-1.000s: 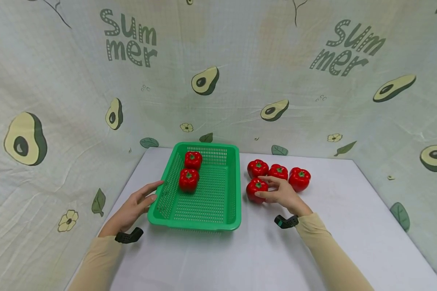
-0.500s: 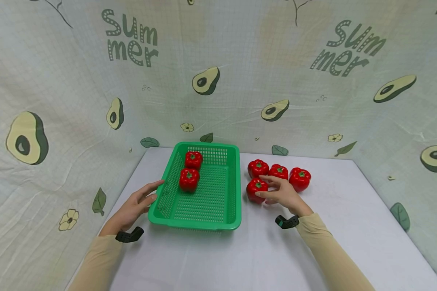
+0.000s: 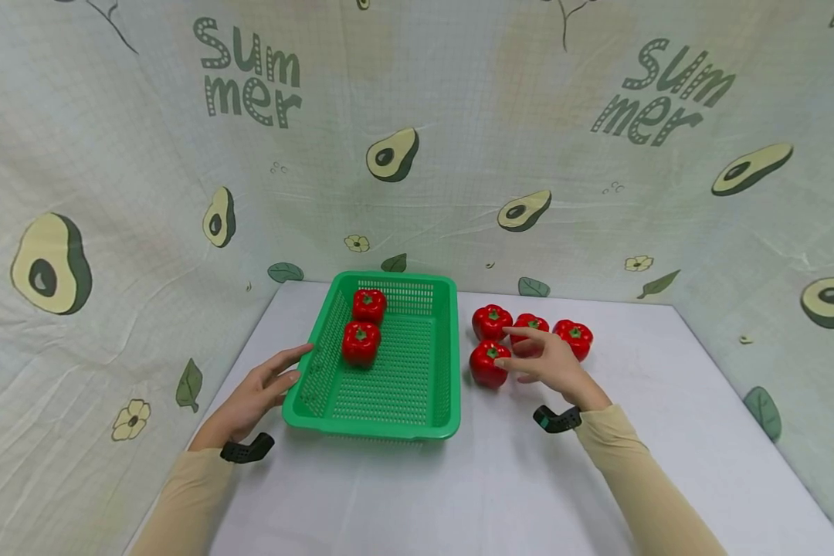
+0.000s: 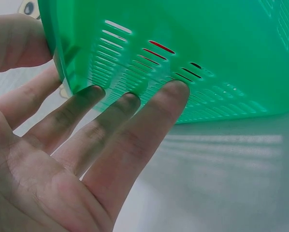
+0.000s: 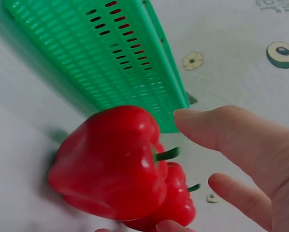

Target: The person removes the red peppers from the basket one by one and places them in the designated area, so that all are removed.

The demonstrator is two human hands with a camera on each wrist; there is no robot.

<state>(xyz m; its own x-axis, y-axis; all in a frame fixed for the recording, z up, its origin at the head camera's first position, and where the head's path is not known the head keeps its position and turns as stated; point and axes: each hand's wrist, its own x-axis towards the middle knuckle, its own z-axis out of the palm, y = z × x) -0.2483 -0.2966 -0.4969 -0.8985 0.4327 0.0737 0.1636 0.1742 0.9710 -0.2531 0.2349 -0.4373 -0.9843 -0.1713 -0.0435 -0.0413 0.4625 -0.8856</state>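
In the head view my left hand (image 3: 257, 398) is at the left side of the green plastic basket (image 3: 452, 363). The left wrist view shows its fairly straight fingers against the slotted outer wall (image 4: 222, 63). My right hand (image 3: 552, 363) hovers by the front red bell pepper (image 3: 488, 364), fingers spread. From the right wrist, a gap shows between the thumb and that bell pepper (image 5: 110, 164), which stands on the table. Behind it are three more bell peppers: a left one (image 3: 491, 321), a middle one (image 3: 528, 328) partly hidden by my fingers, and a right one (image 3: 574, 338).
Inside the basket, two red bell peppers, a far one (image 3: 369, 306) and a nearer one (image 3: 360, 344), stand along its left side. A white table (image 3: 417, 494) carries everything. Cloth printed with avocados (image 3: 459, 224) hangs behind and at both sides.
My right hand has drawn back slightly to the right and its fingers have come away from the front bell pepper, which stays in place. My left hand and the basket have not moved.
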